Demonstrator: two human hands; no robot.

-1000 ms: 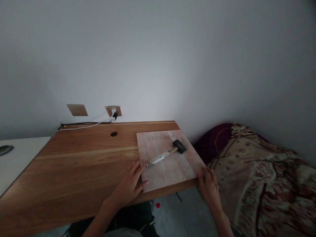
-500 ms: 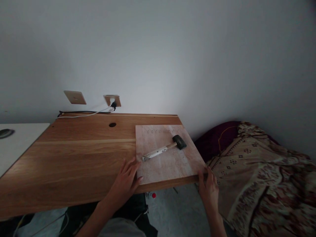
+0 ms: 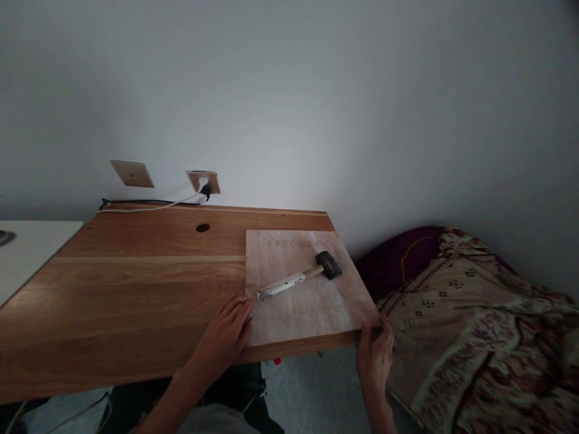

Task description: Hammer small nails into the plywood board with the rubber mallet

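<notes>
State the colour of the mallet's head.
The mallet's head is black or very dark grey, best seen in the head-camera view.

The table [image 3: 136, 295] is smooth wood, the board [image 3: 298, 313] matt (and rough-looking)

In the lower middle of the frame, a board [image 3: 280, 319] lies on a wooden table [image 3: 136, 289], and on it rests a mallet [image 3: 281, 284], its black head pointing to the right. The left hand [image 3: 228, 328] is at the left edge of the board, near the handle end, with fingers extended. The right hand [image 3: 375, 352] has its fingers at the board's near right corner. At the left middle, a cable [image 3: 136, 210] runs to a socket [image 3: 214, 184]. A patterned blanket [image 3: 452, 337] fills the lower right.
</notes>
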